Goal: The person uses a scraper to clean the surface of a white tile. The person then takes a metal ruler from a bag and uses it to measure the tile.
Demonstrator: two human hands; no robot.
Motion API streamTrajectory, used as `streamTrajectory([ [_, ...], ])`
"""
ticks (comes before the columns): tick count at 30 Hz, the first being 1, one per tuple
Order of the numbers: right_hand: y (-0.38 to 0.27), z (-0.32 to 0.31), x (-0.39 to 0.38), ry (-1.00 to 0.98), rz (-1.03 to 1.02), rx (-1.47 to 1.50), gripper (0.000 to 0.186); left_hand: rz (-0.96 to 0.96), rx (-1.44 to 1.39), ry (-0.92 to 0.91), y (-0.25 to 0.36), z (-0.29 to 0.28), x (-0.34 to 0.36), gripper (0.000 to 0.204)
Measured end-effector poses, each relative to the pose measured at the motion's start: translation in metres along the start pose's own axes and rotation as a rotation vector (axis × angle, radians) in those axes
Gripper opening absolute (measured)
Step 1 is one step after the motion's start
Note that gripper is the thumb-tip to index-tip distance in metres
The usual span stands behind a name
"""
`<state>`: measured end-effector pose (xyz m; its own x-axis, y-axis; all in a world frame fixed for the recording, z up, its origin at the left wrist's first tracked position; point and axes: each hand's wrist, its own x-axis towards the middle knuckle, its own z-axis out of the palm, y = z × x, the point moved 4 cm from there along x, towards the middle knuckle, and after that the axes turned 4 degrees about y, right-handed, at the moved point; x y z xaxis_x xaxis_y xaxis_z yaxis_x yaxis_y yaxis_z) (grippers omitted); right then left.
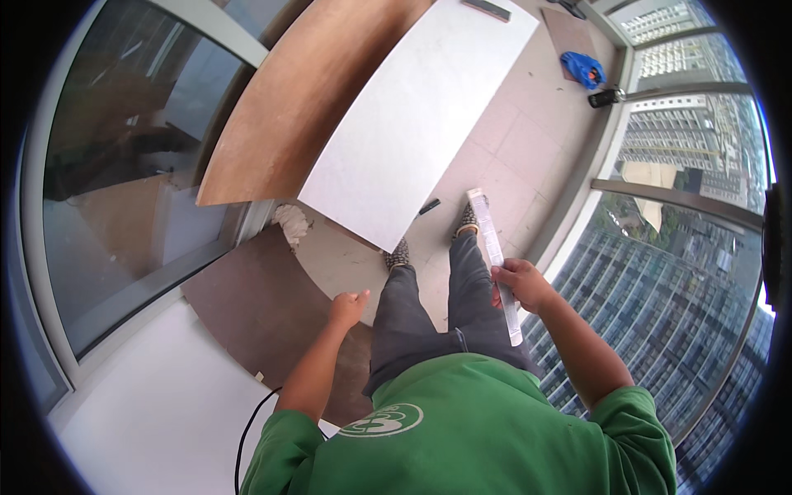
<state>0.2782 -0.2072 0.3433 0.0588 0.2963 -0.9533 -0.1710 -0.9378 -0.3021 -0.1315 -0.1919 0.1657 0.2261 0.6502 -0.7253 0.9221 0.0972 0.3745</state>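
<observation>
My right hand [522, 283] is closed around a long, flat, whitish strip [488, 231] with faint printing on it. The strip slants from above my right foot down to my right thigh. My left hand [350, 308] hangs to the left of my legs with its fingers curled in, and nothing shows in it. In front of me lies a long white board [421, 107], its near corner by my left foot. A small dark-handled tool [429, 206] is beside that board's near end.
A brown curved board [289, 107] lies left of the white one, which bears a grey block [487, 10]. Crumpled cloth [292, 224] and a dark brown panel [272, 289] are at left. A blue bag [583, 70] and black object [605, 98] stand near the windows [676, 247].
</observation>
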Motion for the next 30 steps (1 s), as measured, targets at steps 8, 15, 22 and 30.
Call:
streamTrajectory([
  [8,0.000,-0.027,-0.090,0.045,-0.314,0.224,0.045,0.851,-0.375,0.216,0.272,-0.061,-0.062,0.051],
  [15,0.019,-0.096,-0.126,0.043,-0.379,0.331,0.055,1.181,0.343,0.289,0.421,-0.023,-0.061,0.069],
  [22,0.070,-0.187,-0.130,0.145,-0.359,0.451,0.054,0.585,0.494,-0.129,0.473,0.038,0.002,0.058],
  [30,0.115,-0.263,-0.084,0.396,-0.471,0.460,0.038,0.617,0.125,-0.270,0.595,0.038,-0.052,0.051],
])
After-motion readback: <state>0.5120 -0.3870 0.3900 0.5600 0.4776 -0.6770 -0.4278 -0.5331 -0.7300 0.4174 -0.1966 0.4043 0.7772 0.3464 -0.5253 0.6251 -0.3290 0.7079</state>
